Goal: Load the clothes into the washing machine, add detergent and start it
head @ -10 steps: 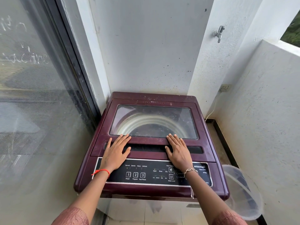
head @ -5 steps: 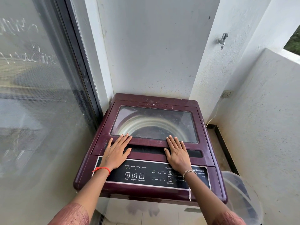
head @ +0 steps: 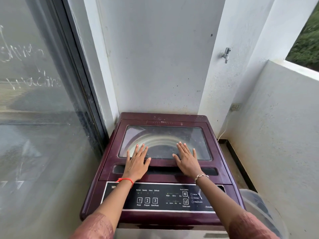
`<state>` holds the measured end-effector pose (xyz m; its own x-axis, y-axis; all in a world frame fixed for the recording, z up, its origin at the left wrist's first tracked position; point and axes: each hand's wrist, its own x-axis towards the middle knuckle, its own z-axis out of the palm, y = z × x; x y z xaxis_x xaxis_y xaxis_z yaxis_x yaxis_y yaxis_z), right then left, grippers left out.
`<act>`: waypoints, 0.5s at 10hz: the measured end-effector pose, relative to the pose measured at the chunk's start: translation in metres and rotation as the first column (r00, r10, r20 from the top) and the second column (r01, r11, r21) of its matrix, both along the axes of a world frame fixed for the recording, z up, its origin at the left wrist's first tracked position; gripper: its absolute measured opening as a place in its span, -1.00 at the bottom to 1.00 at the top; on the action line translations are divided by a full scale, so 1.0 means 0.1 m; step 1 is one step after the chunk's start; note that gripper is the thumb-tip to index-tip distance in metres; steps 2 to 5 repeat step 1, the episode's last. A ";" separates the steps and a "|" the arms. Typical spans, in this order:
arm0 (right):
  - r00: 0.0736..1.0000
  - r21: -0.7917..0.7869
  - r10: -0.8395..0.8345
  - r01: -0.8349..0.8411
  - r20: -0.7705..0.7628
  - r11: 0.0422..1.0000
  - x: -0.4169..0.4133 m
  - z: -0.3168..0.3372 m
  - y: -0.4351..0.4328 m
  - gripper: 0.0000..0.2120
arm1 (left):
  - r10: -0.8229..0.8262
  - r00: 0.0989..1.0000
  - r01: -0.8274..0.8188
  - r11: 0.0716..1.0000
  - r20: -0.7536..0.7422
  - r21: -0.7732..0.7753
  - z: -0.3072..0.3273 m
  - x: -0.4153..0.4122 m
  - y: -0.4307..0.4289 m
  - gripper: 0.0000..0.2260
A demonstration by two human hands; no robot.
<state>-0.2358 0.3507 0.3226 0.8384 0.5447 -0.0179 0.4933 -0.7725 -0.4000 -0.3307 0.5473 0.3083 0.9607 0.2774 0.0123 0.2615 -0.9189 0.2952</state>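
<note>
Washer (head: pixel 164 118): maroon top-loader, in the corner between a glass door (head: pixel 34 118) and a white wall. Lid (head: pixel 162 163): closed, drum visible through its window. Left hand (head: pixel 137 163), right hand (head: pixel 187 161): flat on the lid's front edge, well apart, fingers straight over the glass, gripping nothing. Clear tub (head: pixel 259 204): right of washer. Tap (head: pixel 225 55): on wall.
</note>
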 end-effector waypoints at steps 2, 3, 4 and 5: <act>1.000 -0.035 -0.010 0.010 0.005 0.999 0.09 0.02 0.08 -0.46 | -0.048 0.999 0.048 0.998 0.007 0.030 -0.03 0.04 0.01 -0.48; 1.000 -0.035 -0.010 0.010 0.005 0.999 0.09 0.02 0.08 -0.46 | -0.048 0.999 0.048 0.998 0.007 0.030 -0.03 0.04 0.01 -0.48; 1.000 -0.035 -0.010 0.010 0.005 0.999 0.09 0.02 0.08 -0.46 | -0.048 0.999 0.048 0.998 0.007 0.030 -0.03 0.04 0.01 -0.48; 1.000 -0.035 -0.010 0.010 0.005 0.999 0.09 0.02 0.08 -0.46 | -0.048 0.999 0.048 0.998 0.007 0.030 -0.03 0.04 0.01 -0.48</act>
